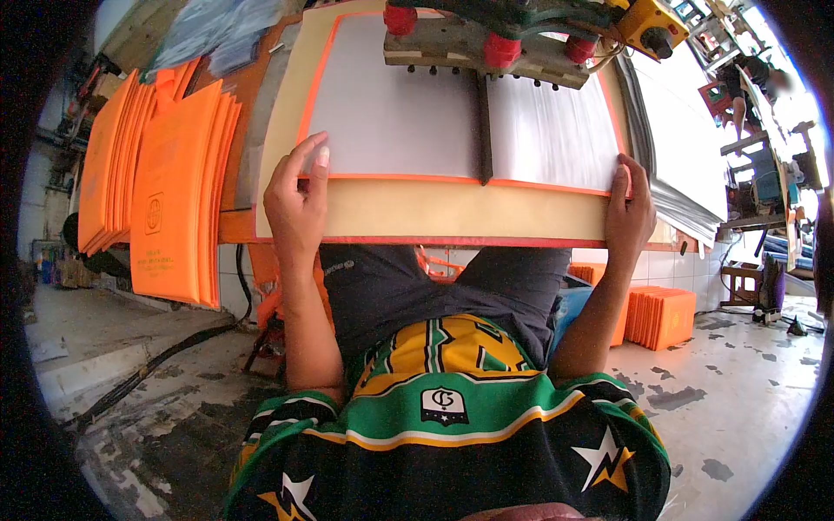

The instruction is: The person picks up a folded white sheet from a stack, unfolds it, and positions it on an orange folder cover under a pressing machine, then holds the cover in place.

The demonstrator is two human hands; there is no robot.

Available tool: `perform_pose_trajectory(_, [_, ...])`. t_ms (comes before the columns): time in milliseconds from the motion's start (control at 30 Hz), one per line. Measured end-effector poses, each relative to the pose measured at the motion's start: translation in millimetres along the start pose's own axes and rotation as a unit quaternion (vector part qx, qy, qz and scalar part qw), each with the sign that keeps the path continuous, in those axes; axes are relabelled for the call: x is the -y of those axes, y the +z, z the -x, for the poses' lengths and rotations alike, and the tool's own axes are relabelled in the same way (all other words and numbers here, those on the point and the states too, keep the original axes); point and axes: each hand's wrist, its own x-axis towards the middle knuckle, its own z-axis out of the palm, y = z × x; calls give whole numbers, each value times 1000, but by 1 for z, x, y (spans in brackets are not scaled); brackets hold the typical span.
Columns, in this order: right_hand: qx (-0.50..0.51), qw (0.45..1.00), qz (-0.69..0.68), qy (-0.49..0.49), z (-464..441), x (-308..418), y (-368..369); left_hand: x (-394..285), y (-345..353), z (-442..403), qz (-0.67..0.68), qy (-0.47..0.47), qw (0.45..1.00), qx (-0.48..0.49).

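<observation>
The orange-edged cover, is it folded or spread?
Spread. The orange-edged cover lies flat on both sides of the dark bar, left hand and right hand at near corners.

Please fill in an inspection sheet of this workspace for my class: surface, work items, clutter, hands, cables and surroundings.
Surface: beige board with a reddish front edge.
Job's things: orange-edged sheet with pale panels either side of a dark bar; machine head above its far part.
Clutter: orange folders bundled at left; clear plastic behind them; pale sheets piled at right.
Hands: left hand at the sheet's near left corner, right hand at the near right; grip unclear.
Cables: dark cable along the floor at left; others over the machine head.
Surroundings: patchy floor; orange stack on it at right; another person in the background.
</observation>
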Motion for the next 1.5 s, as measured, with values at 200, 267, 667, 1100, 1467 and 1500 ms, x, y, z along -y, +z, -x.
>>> perform_pose_trajectory(200, [3, 1000, 4, 14, -2, 3, -1, -9, -5, -1, 23, -57, 998, 29])
perform_pose_trajectory(267, [4, 1000, 6, 20, -1, 4, -1, -8, -5, -1, 14, -46, 998, 27])
perform_pose_trajectory(667, [-13, 1000, -6, -8, -1, -3, 2, -5, -1, -1, -5, -8, 1000, -2])
perform_pose_trajectory(1100, [-5, 1000, 3, 7, -1, 3, -1, -7, -3, -1, 1, -13, 1000, 1])
perform_pose_trajectory(1467, [-1, 1000, 6, 8, -1, 2, 0, -6, -1, -1, 9, -23, 1000, 2])
perform_pose_trajectory(1500, [-2, 1000, 5, 8, -1, 2, -1, -6, -1, -1, 10, -22, 1000, 2])
